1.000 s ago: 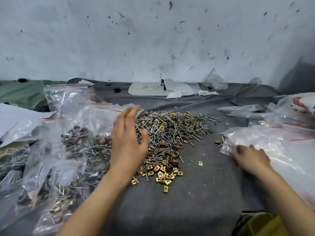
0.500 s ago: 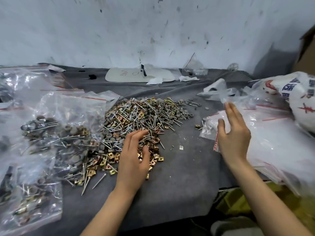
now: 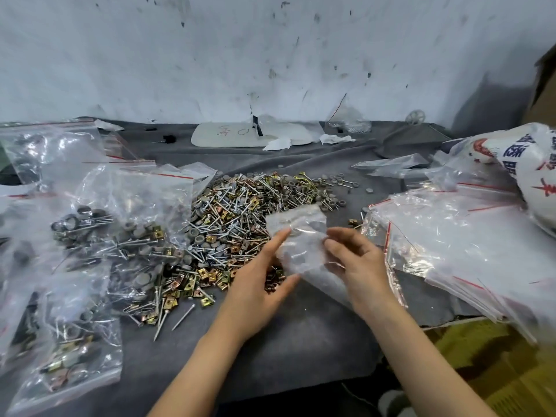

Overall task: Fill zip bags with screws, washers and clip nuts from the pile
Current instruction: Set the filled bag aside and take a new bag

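Note:
A mixed pile (image 3: 240, 212) of silver screws, grey washers and brass clip nuts lies on the grey cloth (image 3: 301, 341). Just above its near right edge is an empty clear zip bag (image 3: 301, 236). My right hand (image 3: 358, 266) grips the bag's right side with curled fingers. My left hand (image 3: 258, 281) has straight fingers touching the bag's left edge, thumb spread below. Nothing shows inside the bag.
Filled zip bags (image 3: 90, 236) crowd the left side of the cloth. A stack of empty red-striped zip bags (image 3: 451, 236) lies at the right, with a white printed sack (image 3: 526, 164) behind it. A white board (image 3: 240, 135) sits by the wall.
My right hand has taken a zip bag from the right stack and brought it to the middle. My left hand has left the pile and come up to the bag.

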The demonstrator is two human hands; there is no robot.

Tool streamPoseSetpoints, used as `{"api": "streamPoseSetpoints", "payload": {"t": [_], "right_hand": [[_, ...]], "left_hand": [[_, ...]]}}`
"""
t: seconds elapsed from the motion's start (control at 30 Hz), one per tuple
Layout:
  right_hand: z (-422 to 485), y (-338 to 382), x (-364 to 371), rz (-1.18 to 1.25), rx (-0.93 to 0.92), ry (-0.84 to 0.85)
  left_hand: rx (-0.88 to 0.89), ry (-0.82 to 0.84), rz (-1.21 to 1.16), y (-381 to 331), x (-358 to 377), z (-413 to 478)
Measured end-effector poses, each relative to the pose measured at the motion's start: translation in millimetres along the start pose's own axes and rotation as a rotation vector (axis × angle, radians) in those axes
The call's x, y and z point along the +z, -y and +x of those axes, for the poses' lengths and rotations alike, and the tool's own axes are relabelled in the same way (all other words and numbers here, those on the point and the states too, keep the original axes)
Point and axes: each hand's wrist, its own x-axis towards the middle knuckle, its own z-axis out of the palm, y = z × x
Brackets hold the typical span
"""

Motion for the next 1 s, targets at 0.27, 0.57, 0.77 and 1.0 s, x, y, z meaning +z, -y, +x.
{"api": "streamPoseSetpoints", "payload": {"t": [0.27, 0.57, 0.77, 1.0], "right_hand": [[-15.1, -7.9, 0.0, -0.500, -0.057, 0.370], [-20.8, -12.6, -22.5, -1.102, -0.460, 0.463], [0.6, 12.4, -40.5, -1.062, -0.618, 0.106], [65.6, 75.9, -56.8, -1.204, -0.691, -0.300]], "left_hand": [[-0.213, -0.387, -0.074, 7.6, -6.3, 3.4], [-0.280, -0.557, -0.250, 10.2, -7.2, -0.3], [-0.240, -0.563, -0.339, 3.5, -6.5, -5.9], [-0.242, -0.498, -0.390, -1.2, -6.9, -2.8]]}}
